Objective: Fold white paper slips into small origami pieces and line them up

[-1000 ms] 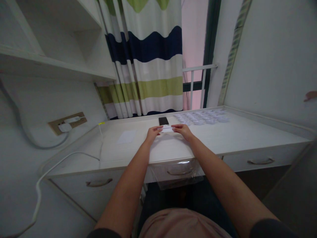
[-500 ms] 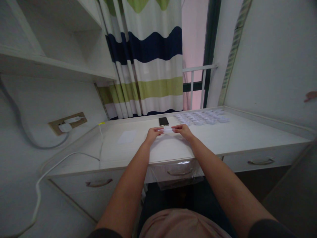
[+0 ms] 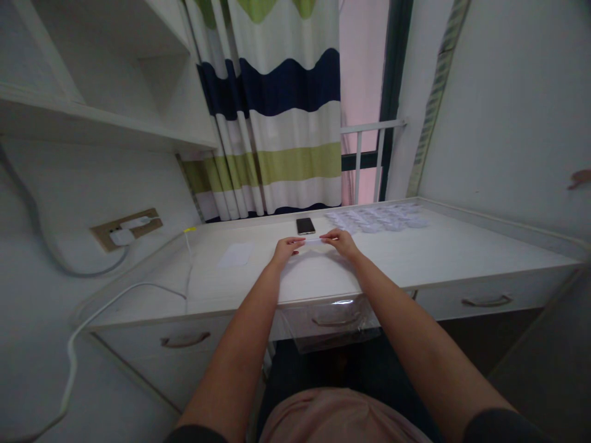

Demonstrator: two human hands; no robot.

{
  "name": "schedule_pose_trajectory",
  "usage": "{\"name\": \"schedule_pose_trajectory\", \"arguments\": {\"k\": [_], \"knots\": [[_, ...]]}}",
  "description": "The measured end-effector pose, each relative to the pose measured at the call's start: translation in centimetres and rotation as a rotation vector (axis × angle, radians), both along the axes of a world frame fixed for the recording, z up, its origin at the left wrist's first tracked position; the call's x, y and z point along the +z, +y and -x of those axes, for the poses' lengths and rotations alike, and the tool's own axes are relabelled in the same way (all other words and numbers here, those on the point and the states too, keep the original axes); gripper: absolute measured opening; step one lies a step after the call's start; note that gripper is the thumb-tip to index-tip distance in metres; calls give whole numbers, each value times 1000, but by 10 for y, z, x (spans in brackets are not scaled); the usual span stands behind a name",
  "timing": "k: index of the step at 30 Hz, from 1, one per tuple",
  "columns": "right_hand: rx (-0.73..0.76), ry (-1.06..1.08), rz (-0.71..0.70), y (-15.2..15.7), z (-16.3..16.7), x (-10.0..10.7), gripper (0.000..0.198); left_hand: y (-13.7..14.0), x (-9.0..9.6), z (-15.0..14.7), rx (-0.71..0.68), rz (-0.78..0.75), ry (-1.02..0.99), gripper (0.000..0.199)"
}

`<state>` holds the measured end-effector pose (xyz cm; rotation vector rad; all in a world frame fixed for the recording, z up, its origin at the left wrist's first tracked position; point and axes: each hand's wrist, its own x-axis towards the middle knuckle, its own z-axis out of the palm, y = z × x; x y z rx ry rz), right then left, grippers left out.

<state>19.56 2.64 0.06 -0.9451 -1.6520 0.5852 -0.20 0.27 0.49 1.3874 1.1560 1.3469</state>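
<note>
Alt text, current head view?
Bare left hand and right hand hold a narrow white paper-like strip between them over a white desk. Farther back lies a black rectangular phone; to its right, rows of small whitish pieces.

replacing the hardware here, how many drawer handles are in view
3, along the front of the desk: left handle, middle handle and right handle. Others may be hidden.

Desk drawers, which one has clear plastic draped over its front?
The middle drawer: clear plastic hangs over it, whereas the left drawer and right drawer show none.
</note>
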Motion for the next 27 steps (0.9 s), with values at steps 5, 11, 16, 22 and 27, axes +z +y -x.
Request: {"name": "schedule_pose_trajectory", "arguments": {"k": [5, 11, 16, 22, 27], "knots": [[66, 25, 97, -2, 1, 2, 12, 4, -3, 2, -18, 9, -46, 28], [128, 96, 147, -8, 0, 3, 29, 8, -4, 3, -85, 14, -92, 33], [116, 153, 172, -8, -1, 4, 35, 7, -2, 3, -105, -14, -95, 37], [167, 174, 148, -8, 1, 0, 33, 3, -2, -2, -150, 2, -78, 35], [210, 128, 152, -9, 6, -3, 30, -3, -3, -9, -179, 44, -3, 34]]}}
